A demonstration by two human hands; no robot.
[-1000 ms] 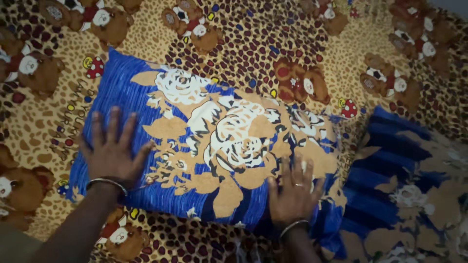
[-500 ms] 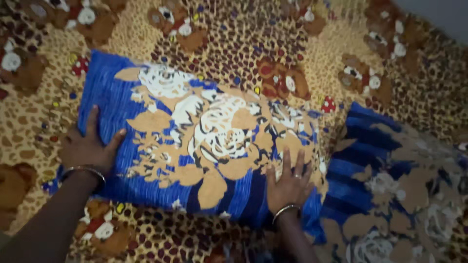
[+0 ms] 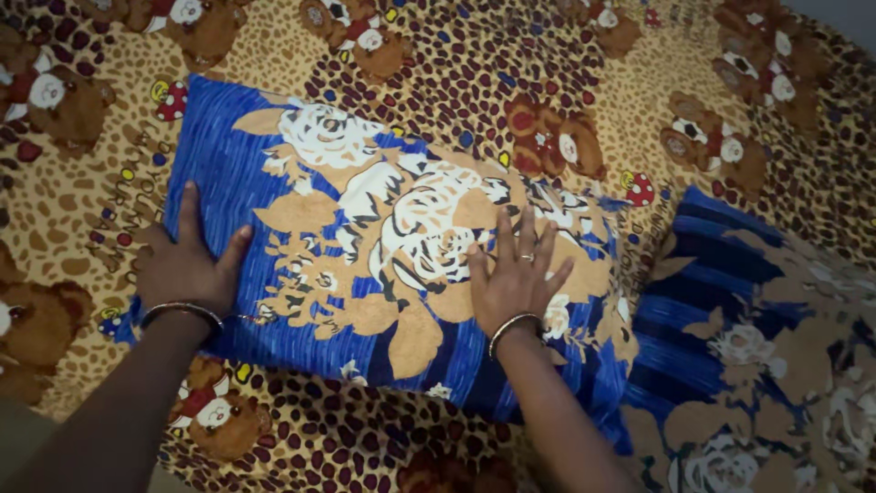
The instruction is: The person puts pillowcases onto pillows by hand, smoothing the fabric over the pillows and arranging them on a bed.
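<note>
- Fingers of the left hand [image 3: 187, 265] lay spread and flat over the pillow's [image 3: 383, 246] left short end, thumb angled toward 2 o'clock, holding nothing, only pressing on the blue cloth.
- Fingers of the right hand [image 3: 516, 274] were fanned wide and flat too, palm down near the pillow's middle, pointing toward 12 o'clock; they gripped nothing.
- That blue pillow with tan and white flowers lay on the bed under both hands, on a leopard-spotted bedsheet [image 3: 474, 73] printed with teddy bears.
- Its long axis ran from about 10 o'clock to 4 o'clock across the view.
- From the left hand, most of the pillow stretched away toward 3 o'clock; from the right hand, the unheld far end lay close by toward 4 o'clock.
- A second pillow [image 3: 757, 356] in the same pattern sat at 4 o'clock, just beside the first one's right end, nearer the right hand; neither hand touched it.
- Each wrist wore a metal bangle [image 3: 182, 310].
</note>
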